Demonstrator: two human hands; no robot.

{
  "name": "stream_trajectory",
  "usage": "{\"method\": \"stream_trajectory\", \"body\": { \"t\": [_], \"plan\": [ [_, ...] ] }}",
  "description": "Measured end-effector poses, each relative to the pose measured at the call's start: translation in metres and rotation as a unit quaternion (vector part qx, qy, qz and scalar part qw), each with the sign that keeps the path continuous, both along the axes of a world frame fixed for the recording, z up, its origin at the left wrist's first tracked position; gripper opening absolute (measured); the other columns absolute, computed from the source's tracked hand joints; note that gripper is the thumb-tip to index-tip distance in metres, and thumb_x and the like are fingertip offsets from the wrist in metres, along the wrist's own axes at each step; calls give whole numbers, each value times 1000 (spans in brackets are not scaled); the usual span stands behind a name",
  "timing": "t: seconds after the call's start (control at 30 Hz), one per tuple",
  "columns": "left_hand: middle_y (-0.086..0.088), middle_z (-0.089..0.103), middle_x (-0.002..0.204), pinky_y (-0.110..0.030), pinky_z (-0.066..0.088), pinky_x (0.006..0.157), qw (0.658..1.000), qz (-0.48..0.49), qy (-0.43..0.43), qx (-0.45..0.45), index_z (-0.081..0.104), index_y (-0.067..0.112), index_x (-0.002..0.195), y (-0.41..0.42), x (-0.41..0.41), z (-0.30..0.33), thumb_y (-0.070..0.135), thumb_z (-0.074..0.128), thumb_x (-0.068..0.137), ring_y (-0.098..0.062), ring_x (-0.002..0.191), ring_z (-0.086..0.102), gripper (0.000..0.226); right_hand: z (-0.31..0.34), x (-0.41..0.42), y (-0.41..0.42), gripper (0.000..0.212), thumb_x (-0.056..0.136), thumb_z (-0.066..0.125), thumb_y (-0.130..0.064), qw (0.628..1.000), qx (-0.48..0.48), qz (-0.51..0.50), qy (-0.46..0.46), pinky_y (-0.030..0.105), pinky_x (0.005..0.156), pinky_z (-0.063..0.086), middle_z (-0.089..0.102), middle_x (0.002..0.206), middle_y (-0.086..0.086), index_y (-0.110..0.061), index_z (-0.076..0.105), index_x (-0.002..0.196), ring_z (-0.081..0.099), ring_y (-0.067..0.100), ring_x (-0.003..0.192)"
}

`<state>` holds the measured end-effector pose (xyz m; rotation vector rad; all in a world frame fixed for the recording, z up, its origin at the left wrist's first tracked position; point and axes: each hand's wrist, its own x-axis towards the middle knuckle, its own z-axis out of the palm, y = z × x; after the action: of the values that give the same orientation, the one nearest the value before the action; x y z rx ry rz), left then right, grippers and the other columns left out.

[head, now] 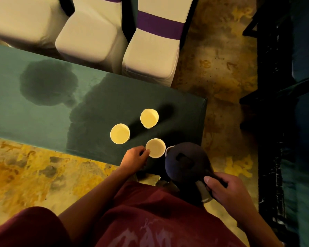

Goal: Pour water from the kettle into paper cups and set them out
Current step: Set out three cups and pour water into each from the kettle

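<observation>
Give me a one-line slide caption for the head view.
Left hand steadies nearest paper cup as right hand brings the kettle alongside.

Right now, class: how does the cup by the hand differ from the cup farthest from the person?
The near cup is touched by the left hand; the far cup stands free. The near cup sits beside the kettle; the far cup sits apart from it. Both are upright, pale paper cups on the green tablecloth.
</observation>
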<state>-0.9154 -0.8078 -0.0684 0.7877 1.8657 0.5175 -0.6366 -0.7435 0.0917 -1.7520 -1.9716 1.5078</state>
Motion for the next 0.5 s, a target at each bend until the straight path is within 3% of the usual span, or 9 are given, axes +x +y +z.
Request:
{"method": "stream_trajectory", "body": {
  "t": [0.2, 0.37, 0.5],
  "plan": [
    [-6, 68, 68, -42, 58, 65, 1000, 0, -3, 13, 60, 15, 75, -1, 0, 1, 35, 55, 98, -22, 64, 69, 31, 4, -7, 1, 67, 75, 57, -61, 999, 14, 24, -16, 28, 47, 23, 42, 56, 23, 5, 55, 67, 35, 16, 47],
    [-8, 68, 70, -45, 57, 67, 1000, -15, -12, 16, 59, 15, 74, -3, -2, 0, 34, 55, 98, -25, 67, 69, 31, 4, -14, -2, 67, 75, 57, -64, 999, 6, 34, -32, 28, 46, 23, 41, 55, 22, 3, 55, 68, 34, 17, 46],
    [-6, 67, 68, -45, 55, 66, 999, -16, -7, 30, 56, 20, 70, -4, -2, -1, 35, 55, 98, -24, 66, 67, 32, 3, -22, -4, 62, 75, 57, -63, 998, 11, 40, -41, 21, 42, 24, 44, 54, 19, -2, 56, 64, 35, 13, 43]
  ]
}}
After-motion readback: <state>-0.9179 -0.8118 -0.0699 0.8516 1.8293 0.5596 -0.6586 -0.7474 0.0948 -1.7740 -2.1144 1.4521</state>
